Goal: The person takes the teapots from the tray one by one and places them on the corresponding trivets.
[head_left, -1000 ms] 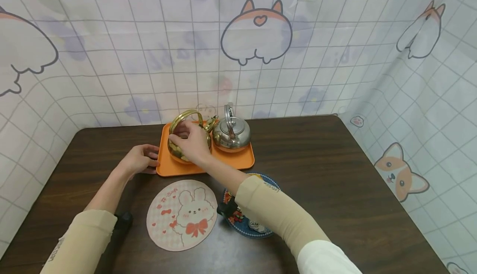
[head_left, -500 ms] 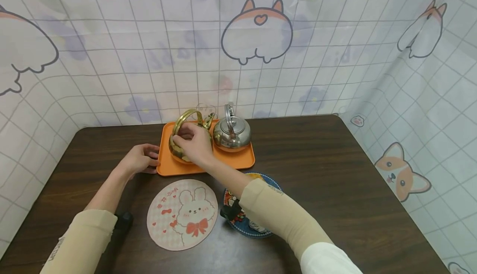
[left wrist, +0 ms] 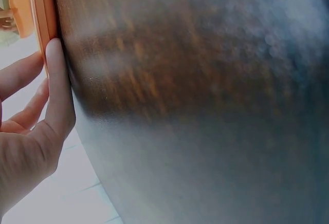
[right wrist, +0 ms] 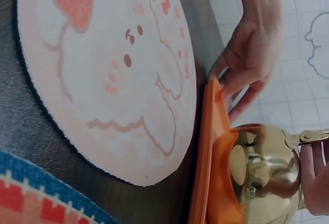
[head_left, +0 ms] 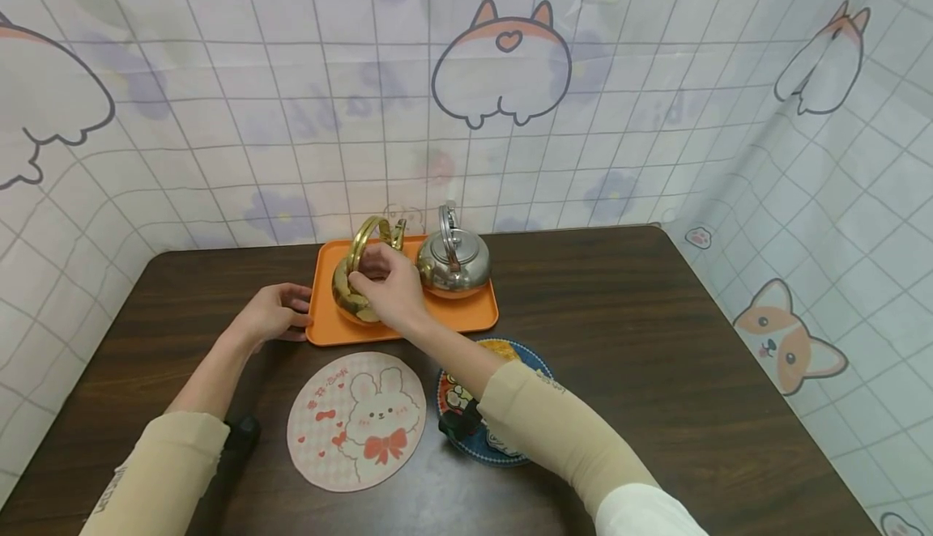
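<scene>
A gold kettle (head_left: 355,297) sits on the left side of an orange tray (head_left: 461,319). My right hand (head_left: 395,285) grips it near the handle, thumb toward the left; the hand covers much of the lid and right side. In the right wrist view the fingers meet at the top of the gold kettle (right wrist: 272,170), beside the handle joint. My left hand (head_left: 268,312) holds the tray's left edge with its fingertips. The left wrist view shows that thumb and fingers at the orange rim (left wrist: 43,13). A silver kettle (head_left: 455,265) stands on the tray's right half.
Nearer than the tray lies a round pink rabbit mat (head_left: 357,423). Right of it is a blue round mat (head_left: 484,448) with a colourful print, partly under my right forearm. A patterned cloth wall (head_left: 619,147) rises behind the dark wooden table (head_left: 641,333).
The gold kettle has turned, its spout swinging away from the silver kettle toward the back. My right hand has shifted slightly right with it. The left hand stays at the tray's edge.
</scene>
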`<state>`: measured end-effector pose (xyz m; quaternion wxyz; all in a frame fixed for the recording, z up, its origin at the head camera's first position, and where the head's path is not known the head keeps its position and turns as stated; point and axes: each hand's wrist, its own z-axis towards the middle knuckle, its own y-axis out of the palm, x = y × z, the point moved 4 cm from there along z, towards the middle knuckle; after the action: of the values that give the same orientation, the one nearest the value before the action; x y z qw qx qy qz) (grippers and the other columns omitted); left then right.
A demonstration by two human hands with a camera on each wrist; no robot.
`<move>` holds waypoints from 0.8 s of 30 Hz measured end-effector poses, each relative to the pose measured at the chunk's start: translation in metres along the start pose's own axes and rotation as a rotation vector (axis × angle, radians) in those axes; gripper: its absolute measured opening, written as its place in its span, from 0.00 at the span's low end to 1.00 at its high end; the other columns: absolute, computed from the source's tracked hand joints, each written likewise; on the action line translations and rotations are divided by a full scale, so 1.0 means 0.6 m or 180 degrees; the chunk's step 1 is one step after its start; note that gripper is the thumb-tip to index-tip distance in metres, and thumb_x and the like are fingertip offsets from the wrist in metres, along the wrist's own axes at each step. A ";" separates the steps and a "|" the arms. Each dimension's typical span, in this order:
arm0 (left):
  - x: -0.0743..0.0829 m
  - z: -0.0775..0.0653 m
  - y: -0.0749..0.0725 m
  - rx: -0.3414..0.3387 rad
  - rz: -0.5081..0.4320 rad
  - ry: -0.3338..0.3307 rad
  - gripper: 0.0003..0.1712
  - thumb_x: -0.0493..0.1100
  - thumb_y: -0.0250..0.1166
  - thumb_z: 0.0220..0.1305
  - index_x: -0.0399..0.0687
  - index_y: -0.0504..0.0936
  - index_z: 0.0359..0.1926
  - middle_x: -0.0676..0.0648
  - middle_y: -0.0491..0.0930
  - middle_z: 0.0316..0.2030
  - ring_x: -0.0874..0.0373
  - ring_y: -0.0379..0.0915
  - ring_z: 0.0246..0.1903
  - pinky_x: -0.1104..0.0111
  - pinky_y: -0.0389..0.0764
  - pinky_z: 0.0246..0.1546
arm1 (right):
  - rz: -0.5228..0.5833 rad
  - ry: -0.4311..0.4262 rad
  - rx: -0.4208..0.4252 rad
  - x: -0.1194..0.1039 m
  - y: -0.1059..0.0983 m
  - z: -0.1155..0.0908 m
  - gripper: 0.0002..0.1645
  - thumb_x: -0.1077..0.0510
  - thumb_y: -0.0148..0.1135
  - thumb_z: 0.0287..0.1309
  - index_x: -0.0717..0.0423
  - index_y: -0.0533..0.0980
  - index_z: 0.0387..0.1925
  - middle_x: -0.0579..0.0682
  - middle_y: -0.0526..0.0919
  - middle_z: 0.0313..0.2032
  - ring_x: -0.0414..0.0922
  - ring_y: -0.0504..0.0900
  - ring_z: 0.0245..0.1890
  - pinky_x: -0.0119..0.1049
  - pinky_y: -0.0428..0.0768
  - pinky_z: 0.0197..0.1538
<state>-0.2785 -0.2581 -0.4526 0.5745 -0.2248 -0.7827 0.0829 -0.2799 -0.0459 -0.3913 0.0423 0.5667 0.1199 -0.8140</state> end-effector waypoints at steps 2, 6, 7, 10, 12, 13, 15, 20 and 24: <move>0.000 -0.001 0.000 -0.0007 -0.0008 0.0004 0.32 0.28 0.59 0.65 0.29 0.58 0.67 0.29 0.67 0.53 0.48 0.77 0.40 0.60 0.84 0.38 | 0.0069 0.0006 -0.0002 0.001 -0.003 -0.004 0.10 0.65 0.63 0.59 0.56 0.76 0.43 0.48 0.82 0.37 0.38 0.80 0.38 0.30 0.80 0.44; 0.002 -0.003 0.001 -0.0016 -0.0018 0.0020 0.32 0.28 0.59 0.64 0.29 0.58 0.67 0.29 0.67 0.53 0.49 0.77 0.40 0.60 0.84 0.38 | 0.0184 -0.0005 0.0022 -0.002 -0.007 -0.011 0.12 0.67 0.61 0.60 0.59 0.75 0.46 0.53 0.82 0.39 0.43 0.80 0.40 0.31 0.80 0.43; 0.002 -0.003 0.001 -0.0018 -0.0018 0.0028 0.32 0.28 0.59 0.64 0.29 0.58 0.67 0.29 0.67 0.53 0.49 0.77 0.40 0.60 0.84 0.38 | 0.0205 -0.0010 0.0042 -0.009 -0.009 -0.015 0.13 0.68 0.60 0.60 0.60 0.74 0.46 0.55 0.81 0.40 0.44 0.80 0.40 0.31 0.80 0.43; 0.001 -0.003 0.000 -0.0009 -0.0008 0.0035 0.32 0.28 0.59 0.64 0.28 0.58 0.67 0.29 0.67 0.52 0.49 0.77 0.39 0.60 0.84 0.39 | 0.0218 -0.0033 0.0117 -0.032 -0.013 -0.026 0.14 0.71 0.58 0.59 0.65 0.73 0.47 0.60 0.80 0.41 0.50 0.80 0.40 0.32 0.80 0.42; 0.002 -0.004 0.001 -0.0007 0.0001 0.0045 0.32 0.28 0.59 0.65 0.28 0.58 0.67 0.29 0.67 0.52 0.49 0.77 0.39 0.60 0.84 0.39 | 0.0208 -0.0036 0.0195 -0.049 -0.015 -0.034 0.13 0.72 0.57 0.58 0.68 0.72 0.46 0.62 0.79 0.41 0.52 0.80 0.40 0.32 0.80 0.41; 0.002 -0.004 0.001 -0.0008 0.0002 0.0048 0.32 0.28 0.58 0.65 0.28 0.58 0.67 0.29 0.67 0.52 0.49 0.77 0.39 0.60 0.84 0.39 | 0.0181 -0.0045 0.0237 -0.056 -0.016 -0.037 0.12 0.73 0.58 0.58 0.68 0.72 0.45 0.62 0.79 0.40 0.52 0.79 0.39 0.32 0.80 0.40; 0.002 -0.005 0.001 -0.0002 0.0004 0.0046 0.31 0.28 0.58 0.65 0.28 0.58 0.67 0.29 0.67 0.52 0.49 0.77 0.39 0.60 0.84 0.39 | 0.0110 -0.0056 0.0304 -0.063 -0.016 -0.041 0.12 0.72 0.59 0.58 0.69 0.71 0.44 0.63 0.79 0.39 0.53 0.79 0.39 0.32 0.80 0.39; 0.001 -0.004 0.002 0.0011 0.0021 0.0045 0.31 0.29 0.59 0.65 0.29 0.58 0.67 0.30 0.67 0.52 0.50 0.77 0.39 0.60 0.84 0.39 | -0.0030 -0.0127 0.0402 -0.054 -0.013 -0.039 0.13 0.72 0.62 0.57 0.68 0.72 0.44 0.62 0.80 0.38 0.54 0.79 0.38 0.35 0.81 0.39; 0.000 -0.003 0.002 0.0027 0.0054 0.0049 0.30 0.29 0.58 0.66 0.29 0.59 0.67 0.30 0.67 0.52 0.50 0.77 0.39 0.61 0.84 0.38 | -0.0049 -0.0122 0.0408 -0.024 -0.009 -0.034 0.14 0.69 0.63 0.58 0.63 0.71 0.46 0.56 0.80 0.39 0.49 0.80 0.39 0.32 0.81 0.39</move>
<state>-0.2762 -0.2571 -0.4525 0.5806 -0.2296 -0.7760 0.0894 -0.2573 -0.0367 -0.3838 0.0019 0.5516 0.0712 -0.8311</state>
